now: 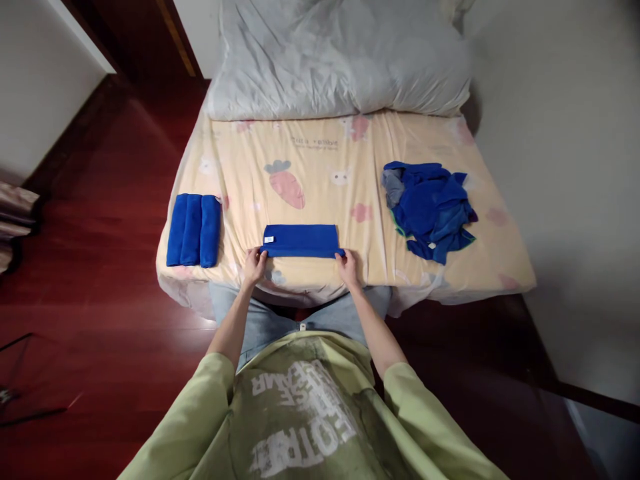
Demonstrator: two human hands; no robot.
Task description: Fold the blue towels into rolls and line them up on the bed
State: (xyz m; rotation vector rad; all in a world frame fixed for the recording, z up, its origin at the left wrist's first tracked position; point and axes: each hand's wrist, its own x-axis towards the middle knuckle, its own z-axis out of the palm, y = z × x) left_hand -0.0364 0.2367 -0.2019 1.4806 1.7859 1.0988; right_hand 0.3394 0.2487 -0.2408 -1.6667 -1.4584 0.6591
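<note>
Blue cloth [300,239], a flat rectangle with a narrow fold along its near edge, lies near the front of the creamy yellow sheet [240,183] printed with carrots and rabbits. The left hand [255,267] pinches its near left corner between thumb and fingers; the right hand [349,268] grips the near right corner likewise. A small white label [269,239] shows at the left end. Three plump, plush-looking blue rolls [193,230] sit side by side to the left; to the right — a crumpled blue heap [430,207], green-edged in places, with one grey patch. Beyond spreads a pale, wrinkled, puffy cover [340,60].
</note>
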